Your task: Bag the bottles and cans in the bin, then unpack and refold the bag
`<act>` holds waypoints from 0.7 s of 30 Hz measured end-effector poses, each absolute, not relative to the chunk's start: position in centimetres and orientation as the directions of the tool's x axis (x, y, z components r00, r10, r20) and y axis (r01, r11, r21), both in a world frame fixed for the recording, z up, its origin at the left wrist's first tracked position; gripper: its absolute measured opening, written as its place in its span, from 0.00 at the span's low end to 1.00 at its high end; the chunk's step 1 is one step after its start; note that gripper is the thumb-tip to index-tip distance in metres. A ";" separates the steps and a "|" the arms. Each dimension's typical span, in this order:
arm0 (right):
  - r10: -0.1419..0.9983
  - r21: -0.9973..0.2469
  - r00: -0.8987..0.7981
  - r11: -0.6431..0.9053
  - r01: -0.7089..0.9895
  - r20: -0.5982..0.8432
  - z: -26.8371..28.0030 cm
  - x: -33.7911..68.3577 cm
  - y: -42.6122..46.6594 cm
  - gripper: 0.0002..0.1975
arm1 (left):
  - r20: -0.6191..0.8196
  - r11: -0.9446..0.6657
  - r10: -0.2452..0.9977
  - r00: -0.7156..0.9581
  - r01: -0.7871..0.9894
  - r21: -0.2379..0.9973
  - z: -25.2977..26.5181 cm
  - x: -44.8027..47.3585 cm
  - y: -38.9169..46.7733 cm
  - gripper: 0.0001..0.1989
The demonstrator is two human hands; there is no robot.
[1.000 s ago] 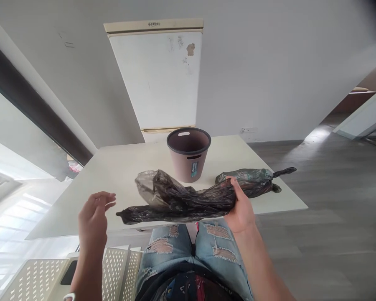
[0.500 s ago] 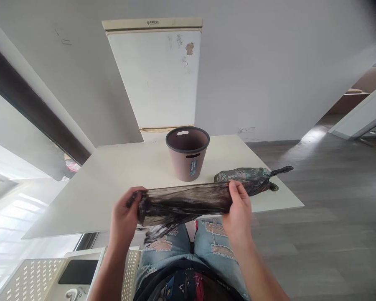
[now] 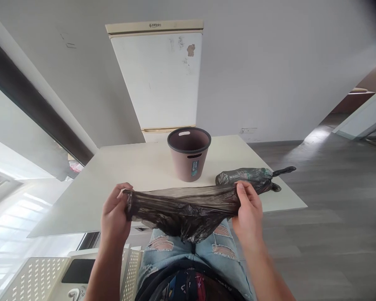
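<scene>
A thin black garbage bag (image 3: 184, 209) is stretched sideways in front of me, its lower part sagging over my lap. My left hand (image 3: 116, 211) is closed on its left end, and my right hand (image 3: 248, 207) grips the right end with the thumb on top. Beyond the bag, a brownish-pink trash can (image 3: 183, 163) stands upright on the white table (image 3: 138, 167), its dark-rimmed mouth facing up. Behind my right hand lies a filled, knotted black bag (image 3: 244, 175), its tied ends pointing right.
A white refrigerator (image 3: 159, 79) stands against the grey wall behind the table. At lower left is a perforated cream rack (image 3: 34, 271) with a dark flat panel (image 3: 78, 271) and a white curved object (image 3: 73, 294). Grey wood floor (image 3: 316, 234) extends to the right.
My hands have moved apart, drawing the garbage bag wider. Its loose part now hangs lower in the middle, where before it trailed at the left. The can and knotted bag stay in place.
</scene>
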State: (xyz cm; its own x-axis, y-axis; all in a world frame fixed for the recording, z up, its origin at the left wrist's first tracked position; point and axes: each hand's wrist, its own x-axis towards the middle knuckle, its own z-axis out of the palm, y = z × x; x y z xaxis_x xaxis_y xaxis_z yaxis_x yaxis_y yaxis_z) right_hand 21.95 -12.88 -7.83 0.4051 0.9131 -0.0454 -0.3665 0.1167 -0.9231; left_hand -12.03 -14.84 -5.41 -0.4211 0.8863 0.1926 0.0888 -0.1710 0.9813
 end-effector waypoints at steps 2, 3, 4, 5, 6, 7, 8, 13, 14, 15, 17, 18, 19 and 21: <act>0.987 -0.970 0.157 0.016 -0.244 -0.023 -7.6 23.2 -13.0 0.23 | 0.153 -0.191 0.898 -0.412 -0.052 0.980 -4.8 -12.0 -15.1 0.08; 1.000 -0.991 0.002 -0.022 -0.130 -0.022 -7.6 23.8 -13.0 0.23 | 0.171 -0.208 0.889 -0.424 -0.042 0.977 -4.5 -12.1 -15.3 0.08; 0.992 -0.999 -0.120 -0.033 -0.006 -0.032 -7.6 24.3 -13.2 0.22 | 0.201 -0.226 0.878 -0.435 -0.006 0.974 -4.3 -12.2 -15.5 0.09; 0.984 -0.995 -0.174 -0.024 0.099 -0.041 -7.7 24.9 -13.3 0.20 | 0.232 -0.241 0.868 -0.439 0.037 0.970 -4.2 -12.4 -15.8 0.10; 0.986 -0.986 -0.164 -0.009 0.166 -0.036 -7.8 25.3 -13.5 0.17 | 0.249 -0.245 0.870 -0.425 0.065 0.967 -4.2 -12.6 -16.0 0.12; 0.994 -0.983 -0.108 0.006 0.186 -0.015 -8.0 25.6 -13.7 0.15 | 0.241 -0.232 0.890 -0.386 0.071 0.970 -4.3 -12.9 -16.2 0.15; 0.999 -0.987 -0.025 0.026 0.160 0.022 -8.2 25.9 -13.9 0.14 | 0.220 -0.211 0.912 -0.345 0.066 0.975 -4.4 -13.2 -16.4 0.19; 0.965 -0.975 0.236 0.156 -0.157 0.116 -8.4 26.2 -15.0 0.11 | 0.059 -0.071 0.997 0.052 0.292 0.954 -5.6 -14.1 -16.5 0.23; 0.959 -0.963 0.264 0.165 -0.212 0.106 -8.3 26.2 -15.1 0.11 | 0.030 -0.078 0.990 0.140 0.346 0.935 -5.8 -14.1 -16.4 0.21; 0.952 -0.951 0.293 0.167 -0.262 0.086 -8.1 26.1 -15.1 0.11 | 0.010 -0.083 0.981 0.195 0.371 0.925 -6.0 -14.0 -16.3 0.20; 0.935 -0.928 0.353 0.162 -0.336 0.036 -7.7 26.3 -15.1 0.12 | 0.040 -0.086 0.989 0.141 0.345 0.934 -6.4 -13.8 -16.0 0.19; 0.924 -0.923 0.382 0.157 -0.352 0.011 -7.6 26.4 -15.0 0.12 | 0.067 -0.082 0.996 0.060 0.314 0.946 -6.6 -13.7 -15.9 0.19; 0.913 -0.922 0.408 0.145 -0.360 -0.015 -7.5 26.5 -15.0 0.13 | 0.084 -0.076 0.996 -0.018 0.286 0.955 -6.7 -13.6 -15.7 0.18; 0.902 -0.924 0.425 0.095 -0.370 -0.078 -7.5 27.0 -14.9 0.15 | 0.107 -0.074 0.986 -0.128 0.237 0.969 -6.8 -13.2 -15.5 0.17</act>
